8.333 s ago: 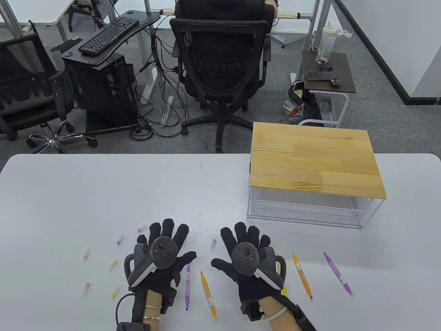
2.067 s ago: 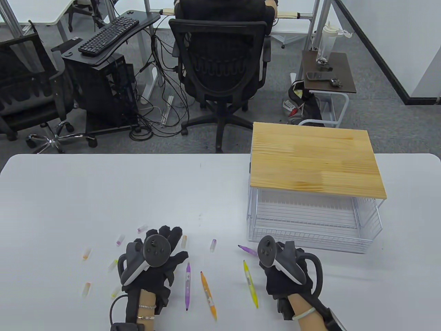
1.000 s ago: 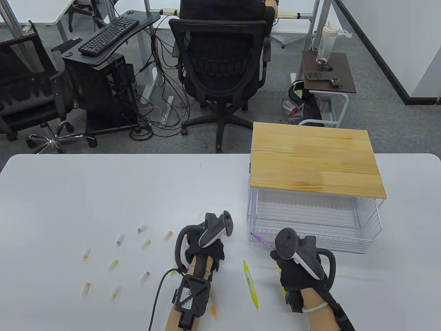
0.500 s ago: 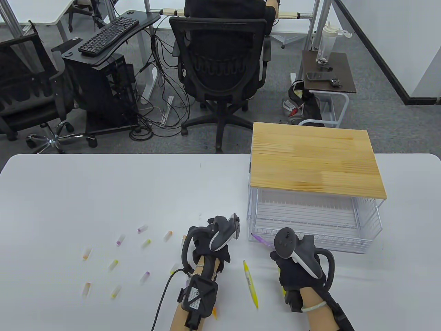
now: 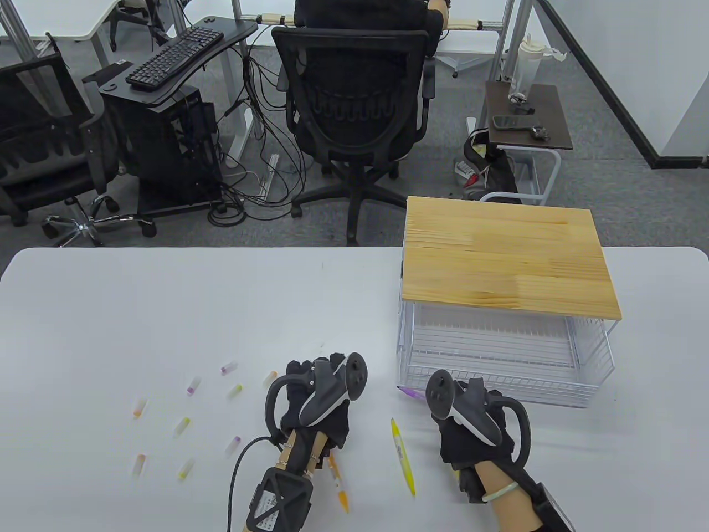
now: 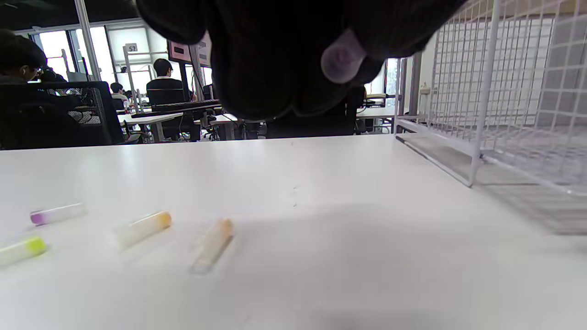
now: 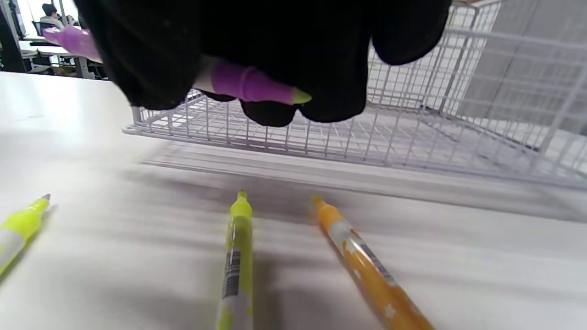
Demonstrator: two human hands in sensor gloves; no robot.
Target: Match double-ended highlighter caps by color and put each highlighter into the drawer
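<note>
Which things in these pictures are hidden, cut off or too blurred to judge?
- Purple highlighter: table view shows only its tip; the right hand covers the rest.
- Cap held by the left hand: left wrist view shows a blurred, pale purplish round end; the table view hides it.
- Orange highlighter: upper end under the left wrist, table view.
- White wire drawer: back part under the wooden top.

Even, bright overhead light fills the table view, which is sharp across the white table point(image 5: 166, 310) and throws only faint, soft shadows under the gloved hands — its straight lines bow slightly toward the edges. In the left wrist view the glove at the top is a dark, out-of-focus mass against bright windows behind, and the wire drawer point(image 6: 527, 137) smears at the right. The right wrist view is blurred throughout — the yellow highlighter point(image 7: 236, 256) and orange highlighter point(image 7: 367, 270) streaked, soft grey shadows banding the tabletop.
</note>
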